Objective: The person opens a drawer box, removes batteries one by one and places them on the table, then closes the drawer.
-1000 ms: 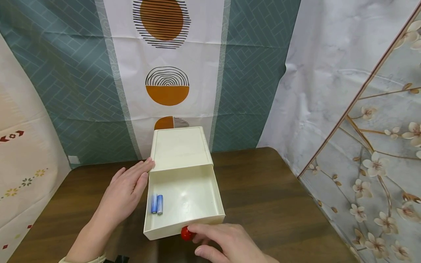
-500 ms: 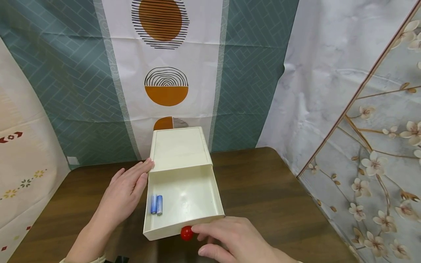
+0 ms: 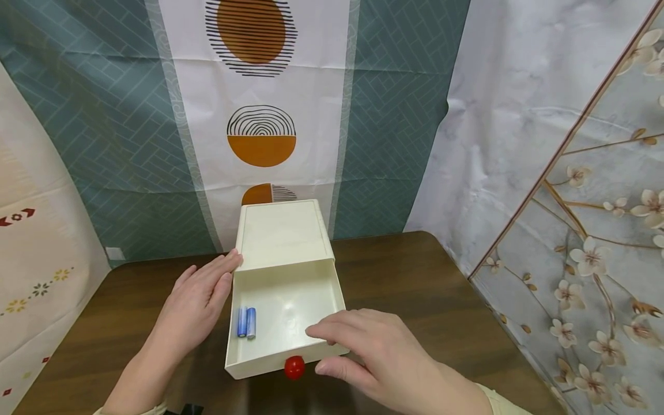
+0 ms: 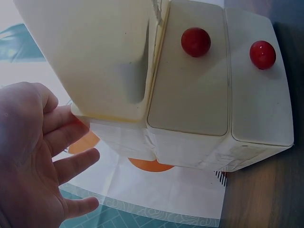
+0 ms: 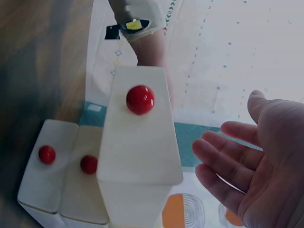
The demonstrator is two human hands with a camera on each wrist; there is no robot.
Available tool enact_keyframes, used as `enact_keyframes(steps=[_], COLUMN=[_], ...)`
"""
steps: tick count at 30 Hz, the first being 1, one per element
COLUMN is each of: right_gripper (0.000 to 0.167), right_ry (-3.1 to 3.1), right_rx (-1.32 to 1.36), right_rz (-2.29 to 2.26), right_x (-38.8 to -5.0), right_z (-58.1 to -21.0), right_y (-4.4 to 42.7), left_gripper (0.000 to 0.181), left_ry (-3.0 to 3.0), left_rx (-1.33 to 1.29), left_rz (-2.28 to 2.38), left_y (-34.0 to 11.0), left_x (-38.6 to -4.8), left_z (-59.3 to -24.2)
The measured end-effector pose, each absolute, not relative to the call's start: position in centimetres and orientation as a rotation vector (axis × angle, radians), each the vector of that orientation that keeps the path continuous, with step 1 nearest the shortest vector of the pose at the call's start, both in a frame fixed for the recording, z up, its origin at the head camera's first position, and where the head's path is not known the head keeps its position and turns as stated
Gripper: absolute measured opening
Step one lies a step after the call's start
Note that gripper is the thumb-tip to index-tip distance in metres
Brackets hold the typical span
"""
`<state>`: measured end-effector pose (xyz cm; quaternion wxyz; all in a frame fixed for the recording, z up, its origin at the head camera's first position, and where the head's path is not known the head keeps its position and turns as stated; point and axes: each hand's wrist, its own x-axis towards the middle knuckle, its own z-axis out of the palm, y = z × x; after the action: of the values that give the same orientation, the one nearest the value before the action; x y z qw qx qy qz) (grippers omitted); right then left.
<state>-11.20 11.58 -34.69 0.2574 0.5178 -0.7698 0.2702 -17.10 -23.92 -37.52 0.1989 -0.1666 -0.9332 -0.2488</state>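
A cream drawer unit [image 3: 285,233] stands on the table with its top drawer [image 3: 285,302] pulled out. Two blue batteries [image 3: 246,323] lie side by side at the drawer's left side. My left hand [image 3: 197,305] rests its fingertips against the unit's left side, fingers straight. Over the drawer's front right corner hovers my right hand [image 3: 373,351], fingers loosely bent and holding nothing. It is apart from the red round knob [image 3: 294,367] on the drawer front. In the right wrist view that hand [image 5: 247,161] is beside the pulled-out drawer, fingers spread.
Below the pulled-out drawer, two more drawers with red knobs [image 4: 195,42] are closed. The brown wooden table [image 3: 441,323] extends to both sides. A patterned cloth [image 3: 264,86] hangs behind the unit, and a floral cloth [image 3: 586,288] hangs at the right.
My right hand has come off the red knob and moved up and right, over the drawer's front corner. The left hand and the drawer stay where they were.
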Motion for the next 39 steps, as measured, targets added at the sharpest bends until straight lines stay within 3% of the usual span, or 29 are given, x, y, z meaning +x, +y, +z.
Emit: enact_keyframes(steps=[8, 39], right_gripper=[0.046, 0.055], right_ry=[-2.143, -2.397], right_rx=[1.386, 1.381], right_rz=[0.654, 0.367], right_x=[-12.6, -16.5], right_z=[-33.6, -33.1], right_y=[10.7, 7.0], left_gripper=[0.043, 0.043], left_ry=[-2.598, -2.607], left_rx=[-0.471, -0.468], left_rz=[-0.702, -0.694], left_y=[-23.9, -23.9], left_x=[-17.1, -17.1], left_z=[-37.5, -37.4])
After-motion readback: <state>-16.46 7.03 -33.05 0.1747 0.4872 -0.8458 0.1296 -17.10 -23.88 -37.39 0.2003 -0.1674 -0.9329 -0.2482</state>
